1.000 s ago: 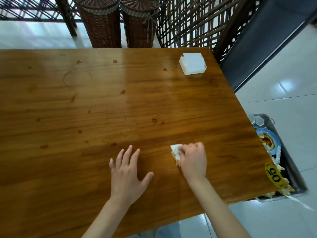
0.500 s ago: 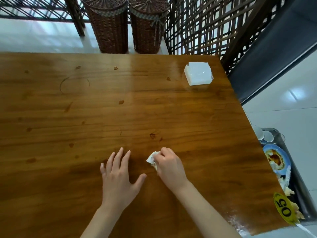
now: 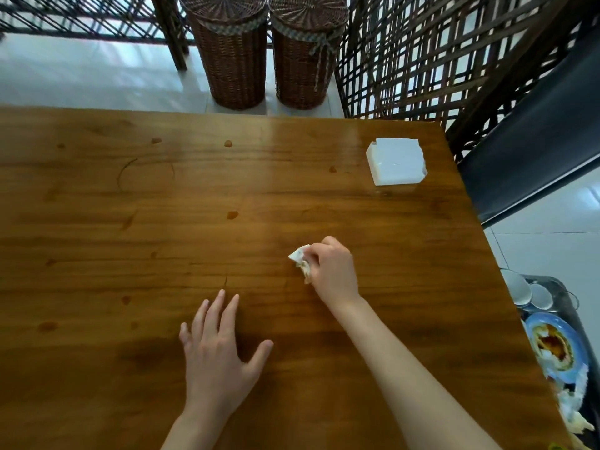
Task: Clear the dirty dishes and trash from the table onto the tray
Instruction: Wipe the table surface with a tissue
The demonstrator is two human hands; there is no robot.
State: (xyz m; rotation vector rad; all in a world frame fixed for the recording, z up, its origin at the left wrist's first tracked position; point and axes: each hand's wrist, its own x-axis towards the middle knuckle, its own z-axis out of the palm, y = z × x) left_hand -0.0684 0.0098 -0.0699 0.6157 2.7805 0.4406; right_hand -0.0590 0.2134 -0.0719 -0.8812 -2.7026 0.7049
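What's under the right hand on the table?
The right hand grips a crumpled, stained white napkin against the wooden table. Only the napkin's left part shows; the rest, and the tabletop beneath, is covered by the fingers.

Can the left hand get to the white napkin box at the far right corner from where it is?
Probably, with a long stretch: the left hand lies flat, holding nothing, and bare table leads to the white napkin box.

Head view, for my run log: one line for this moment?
left hand flat on table | right hand grips napkin | tray loaded
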